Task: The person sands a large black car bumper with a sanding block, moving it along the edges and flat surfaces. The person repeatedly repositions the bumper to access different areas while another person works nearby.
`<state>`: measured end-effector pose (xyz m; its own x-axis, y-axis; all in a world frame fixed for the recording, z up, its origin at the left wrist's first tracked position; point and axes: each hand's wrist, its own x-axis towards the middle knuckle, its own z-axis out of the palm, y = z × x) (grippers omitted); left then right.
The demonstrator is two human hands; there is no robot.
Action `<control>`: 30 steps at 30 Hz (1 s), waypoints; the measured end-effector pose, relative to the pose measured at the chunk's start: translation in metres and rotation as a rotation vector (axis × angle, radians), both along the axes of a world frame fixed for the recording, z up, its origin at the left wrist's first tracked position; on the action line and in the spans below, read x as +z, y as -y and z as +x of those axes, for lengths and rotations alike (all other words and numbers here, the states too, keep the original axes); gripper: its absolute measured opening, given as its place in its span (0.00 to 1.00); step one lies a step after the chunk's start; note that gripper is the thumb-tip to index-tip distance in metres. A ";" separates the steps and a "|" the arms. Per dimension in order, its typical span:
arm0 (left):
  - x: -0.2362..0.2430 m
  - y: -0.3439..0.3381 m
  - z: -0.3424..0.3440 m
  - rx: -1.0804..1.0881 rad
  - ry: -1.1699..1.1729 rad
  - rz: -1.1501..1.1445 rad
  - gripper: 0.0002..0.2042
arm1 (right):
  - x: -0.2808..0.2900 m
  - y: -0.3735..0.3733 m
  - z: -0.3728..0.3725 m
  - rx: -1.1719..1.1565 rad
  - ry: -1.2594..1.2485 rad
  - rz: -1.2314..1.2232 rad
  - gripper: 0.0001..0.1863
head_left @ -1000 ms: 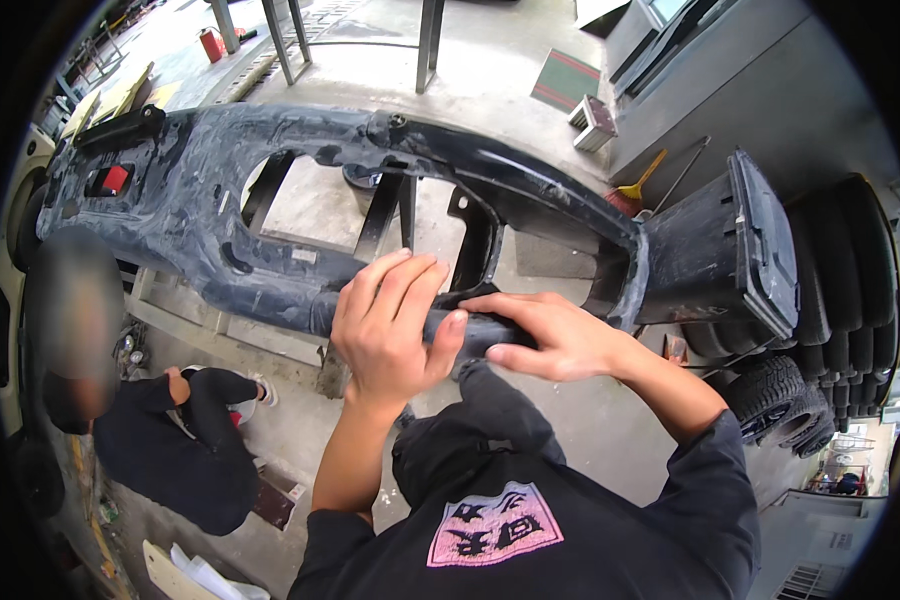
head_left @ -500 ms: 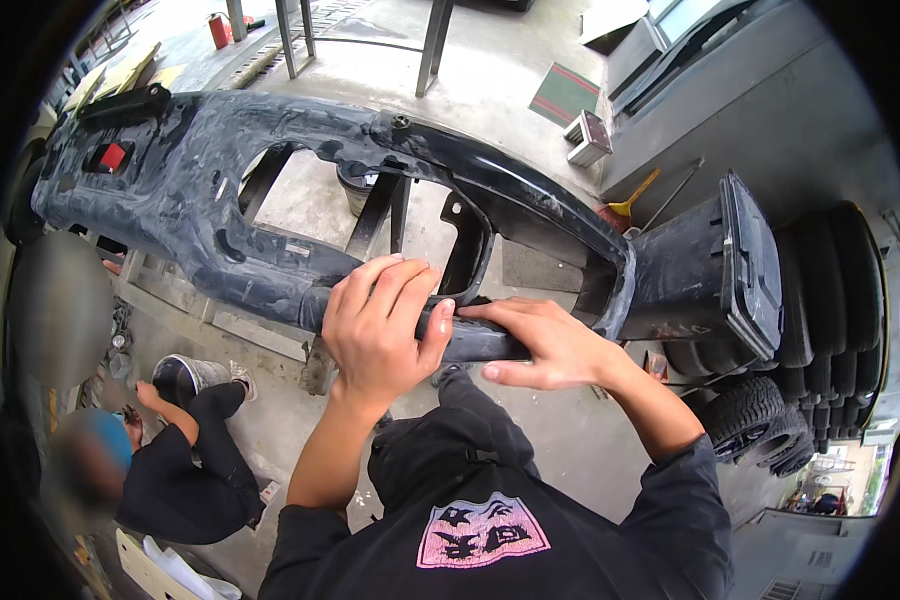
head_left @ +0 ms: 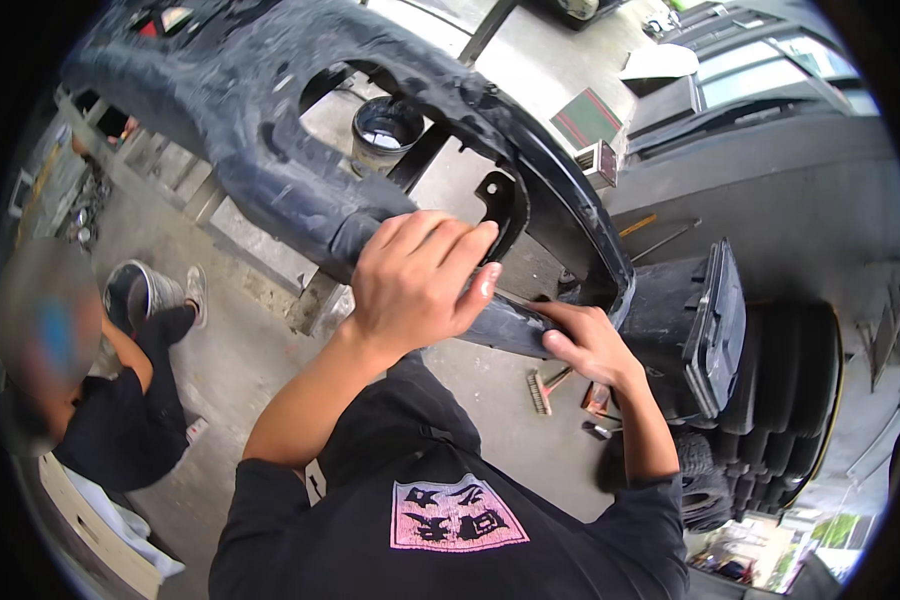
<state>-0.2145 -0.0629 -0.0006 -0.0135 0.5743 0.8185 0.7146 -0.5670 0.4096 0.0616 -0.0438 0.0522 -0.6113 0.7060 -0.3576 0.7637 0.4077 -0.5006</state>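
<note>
A large dark car bumper [head_left: 240, 150], scuffed and streaked with pale dust, stretches from the upper left to the centre right. My left hand [head_left: 420, 280] rests over its near rail beside the opening, fingers curved along the surface and thumb held apart; whatever lies under the palm is hidden. Farther right, my right hand [head_left: 595, 345] grips the same rail, thumb on the near side and fingers reaching over the top. White dust shows on my left thumb.
Behind the bumper's opening stands a black bucket [head_left: 385, 130]. A dark wheeled bin [head_left: 670, 310] and stacked tyres [head_left: 780, 400] stand at the right. A brush [head_left: 540, 390] lies on the floor. Another person [head_left: 120, 420] sits low at the left, near a bucket [head_left: 140, 290].
The view has shifted, and the bumper appears higher and more slanted. My right hand is farther right along the rail, so the gap between my hands has grown.
</note>
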 end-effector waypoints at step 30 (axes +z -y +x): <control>-0.011 0.003 0.005 0.045 0.056 0.013 0.08 | 0.004 0.006 -0.047 -0.142 -0.412 -0.044 0.22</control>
<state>-0.2092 -0.0663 -0.0115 -0.0853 0.5615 0.8231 0.7159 -0.5400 0.4425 0.0150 -0.0493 0.0563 -0.6071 0.7829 -0.1361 0.5435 0.2841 -0.7899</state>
